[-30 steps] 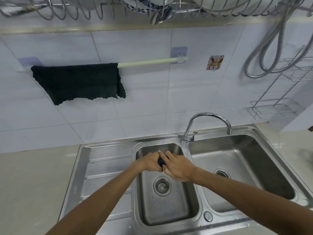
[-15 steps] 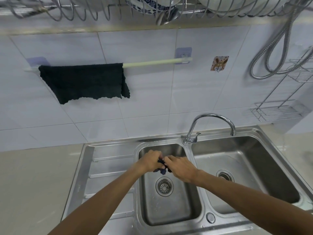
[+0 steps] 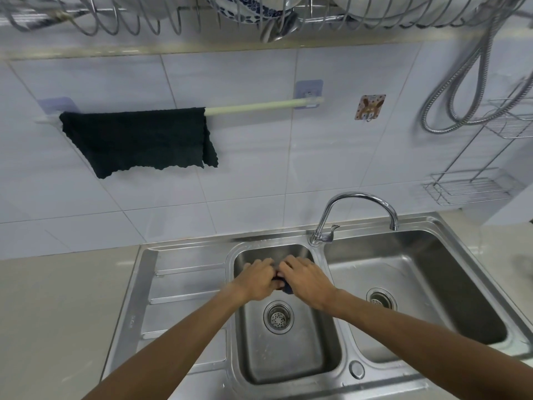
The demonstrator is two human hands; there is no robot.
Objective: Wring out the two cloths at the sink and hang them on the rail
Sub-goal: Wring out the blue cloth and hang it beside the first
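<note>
My left hand [image 3: 257, 280] and my right hand [image 3: 306, 280] meet over the left basin of the steel sink [image 3: 190, 255]. Both are closed around a small dark blue cloth [image 3: 285, 287]; only a bunched bit of it shows between and below the fingers. A second cloth, dark green-black [image 3: 138, 138], hangs spread over the left half of the pale green rail [image 3: 259, 105] on the tiled wall. The right half of the rail is bare.
A curved chrome tap [image 3: 357, 200] stands between the two basins, its spout over the right one. Drain strainers sit in both basins. A wire dish rack with bowls hangs overhead. A wire shelf and a metal hose are on the right wall.
My hands have shifted on the blue cloth, turning so the knuckles face up, and a little more of the cloth shows below them. The camera has tilted slightly down.
</note>
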